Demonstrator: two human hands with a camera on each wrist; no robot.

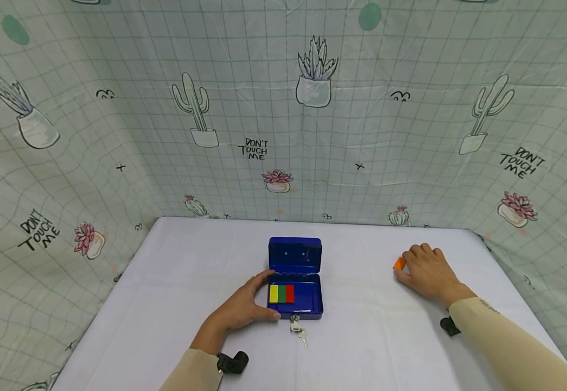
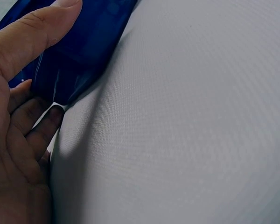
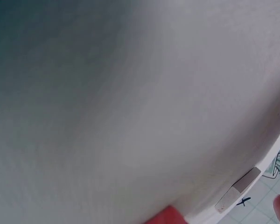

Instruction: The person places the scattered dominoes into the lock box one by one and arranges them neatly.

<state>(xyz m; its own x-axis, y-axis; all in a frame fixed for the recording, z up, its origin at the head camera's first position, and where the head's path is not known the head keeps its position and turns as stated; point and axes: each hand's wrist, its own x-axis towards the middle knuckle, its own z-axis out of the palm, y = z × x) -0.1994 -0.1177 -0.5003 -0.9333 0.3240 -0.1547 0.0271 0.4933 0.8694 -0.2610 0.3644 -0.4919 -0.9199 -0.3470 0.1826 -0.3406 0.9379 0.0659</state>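
Note:
A blue cash box (image 1: 313, 296) stands with its lid (image 1: 295, 255) raised. Inside, at the left, a yellow block (image 1: 274, 294), a green block (image 1: 282, 294) and a red block (image 1: 290, 294) lie side by side. My left hand (image 1: 241, 307) holds the box's left end, thumb at the front and fingers towards the back corner. In the left wrist view, the thumb lies against the blue wall. Keys (image 1: 299, 330) hang from the front lock. Far to the right, my right hand (image 1: 427, 271) pinches an orange block (image 1: 399, 264) between thumb and fingers, at the table.
A white cloth covers the table (image 1: 356, 336). Behind and around it hangs a grid-patterned curtain (image 1: 361, 130) with printed plants. In the right wrist view, a blurred red thing (image 3: 168, 217) and a pale grey bar-shaped thing (image 3: 238, 189) show near the lower edge.

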